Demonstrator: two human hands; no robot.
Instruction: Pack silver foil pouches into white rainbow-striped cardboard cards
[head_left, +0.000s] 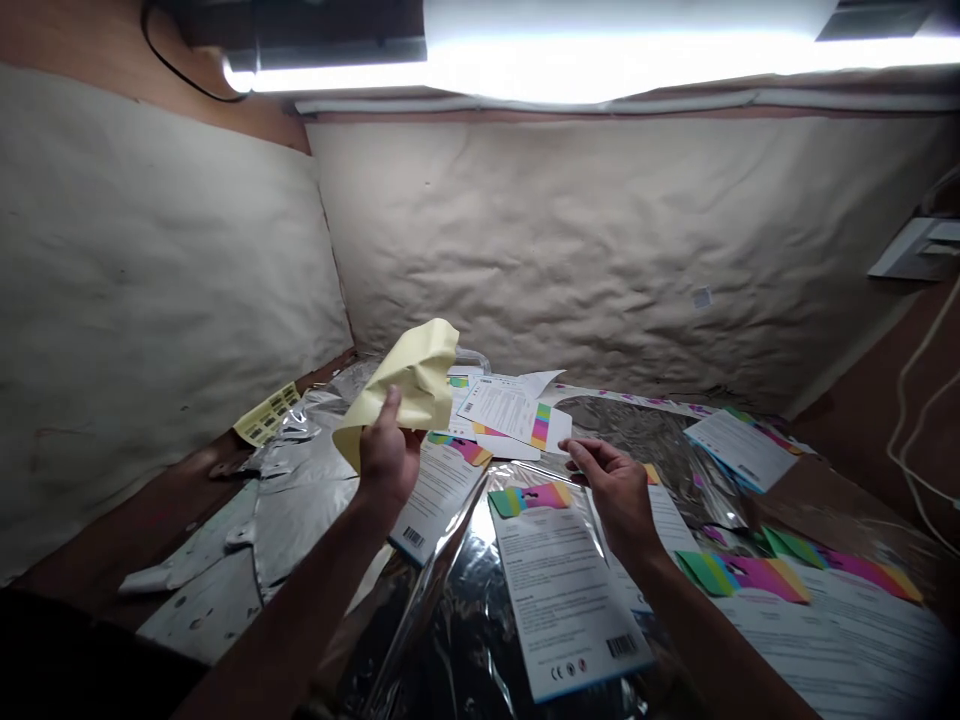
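Yellow backing sheet [416, 385]: crumpled, gripped in the left hand [386, 458] with the thumb pressed on its face.
Right hand [611, 497]: fingertips [571, 448] pinched together, hovering over the cards; cannot tell whether they hold anything.
Between the hands, lower down: printed card [559, 590] with rainbow stripes, in a clear plastic sleeve [450, 640].
Left of the left hand: crinkled silver foil [304, 490], yellow label sheet [266, 415].

A sheet of yellow labels [268, 414] lies on the wooden bench [150, 510] left of the left grip [386, 460], above crumpled silver foil [300, 490]. Right of the right grip [611, 490] rests a printed card [741, 450], below a quilted beige wall [600, 250] and a glowing fluorescent tube [525, 65].
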